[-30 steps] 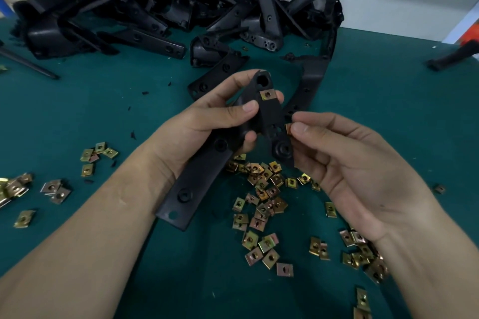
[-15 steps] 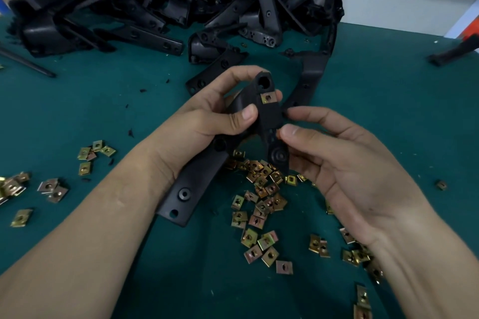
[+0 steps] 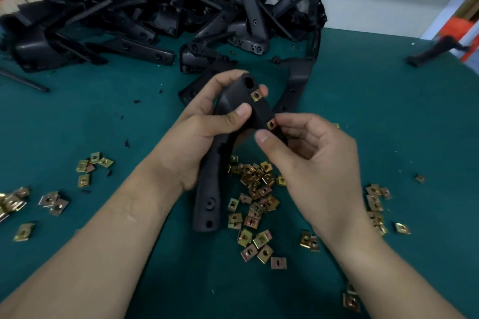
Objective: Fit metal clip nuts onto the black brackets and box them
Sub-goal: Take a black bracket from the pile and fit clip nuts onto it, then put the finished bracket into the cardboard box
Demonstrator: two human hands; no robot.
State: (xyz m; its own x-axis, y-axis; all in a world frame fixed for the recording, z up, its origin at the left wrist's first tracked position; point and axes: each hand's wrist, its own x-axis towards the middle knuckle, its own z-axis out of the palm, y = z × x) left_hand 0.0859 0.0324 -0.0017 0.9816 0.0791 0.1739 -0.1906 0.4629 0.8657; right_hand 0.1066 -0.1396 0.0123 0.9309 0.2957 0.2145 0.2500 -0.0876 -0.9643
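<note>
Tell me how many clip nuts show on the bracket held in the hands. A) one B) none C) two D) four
C: the bracket gripped by the left hand carries an upper clip nut near its top end and a lower clip nut pinched at the right hand's fingertips.

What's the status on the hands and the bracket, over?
Left hand grips black bracket. Right hand pinches second clip nut at its edge; first clip nut seated above. Nothing in the way; loose clip nuts lie beneath.
</note>
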